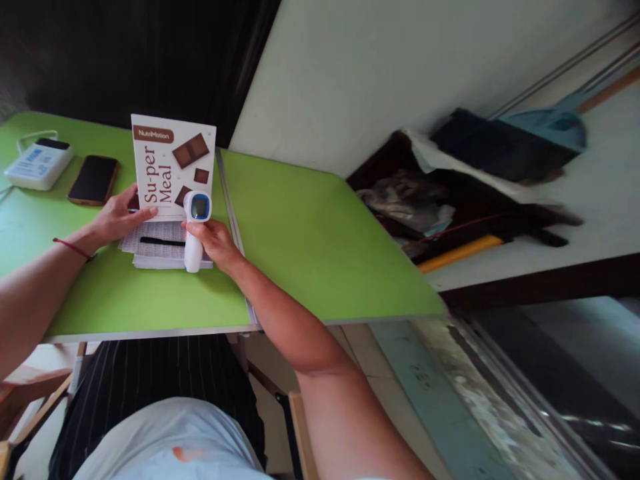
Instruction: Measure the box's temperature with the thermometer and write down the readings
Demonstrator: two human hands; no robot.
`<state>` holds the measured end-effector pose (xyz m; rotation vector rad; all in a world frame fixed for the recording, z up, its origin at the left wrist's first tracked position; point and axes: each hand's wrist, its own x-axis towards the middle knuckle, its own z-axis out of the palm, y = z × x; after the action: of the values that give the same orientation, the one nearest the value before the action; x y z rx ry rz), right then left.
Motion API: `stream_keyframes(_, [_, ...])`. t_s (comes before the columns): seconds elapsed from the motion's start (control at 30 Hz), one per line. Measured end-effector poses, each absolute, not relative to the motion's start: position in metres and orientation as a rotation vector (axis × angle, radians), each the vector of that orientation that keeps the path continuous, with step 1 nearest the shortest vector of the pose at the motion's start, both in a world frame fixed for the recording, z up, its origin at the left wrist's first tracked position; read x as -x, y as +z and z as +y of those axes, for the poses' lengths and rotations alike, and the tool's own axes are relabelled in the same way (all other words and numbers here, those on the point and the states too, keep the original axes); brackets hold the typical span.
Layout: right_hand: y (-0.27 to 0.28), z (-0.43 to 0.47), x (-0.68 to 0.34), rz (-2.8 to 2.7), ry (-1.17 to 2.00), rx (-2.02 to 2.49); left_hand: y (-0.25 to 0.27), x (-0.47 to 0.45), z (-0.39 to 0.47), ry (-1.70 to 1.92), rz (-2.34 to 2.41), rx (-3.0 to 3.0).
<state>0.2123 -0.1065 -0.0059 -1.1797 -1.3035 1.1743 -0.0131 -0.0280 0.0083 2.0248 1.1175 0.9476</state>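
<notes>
Right hand [213,240] grips thermometer [194,230] — left hand [117,217] steadies box [173,167].

Green worktop [320,240], two panels joined by a metal strip [227,193]. Dark curtain [125,53] far left, pale wall [380,73] far right. Clutter pile [450,193] and broom [545,127] right on pale floor. Wooden chair [30,393] near left. Even daylight.
</notes>
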Motion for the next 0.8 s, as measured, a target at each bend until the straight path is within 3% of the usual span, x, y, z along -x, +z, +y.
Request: stream_keyframes(0.8, [0.009,-0.103,-0.234,-1.447,1.114,1.204,0.008,0.008,-0.03,1.08,1.028,-1.803])
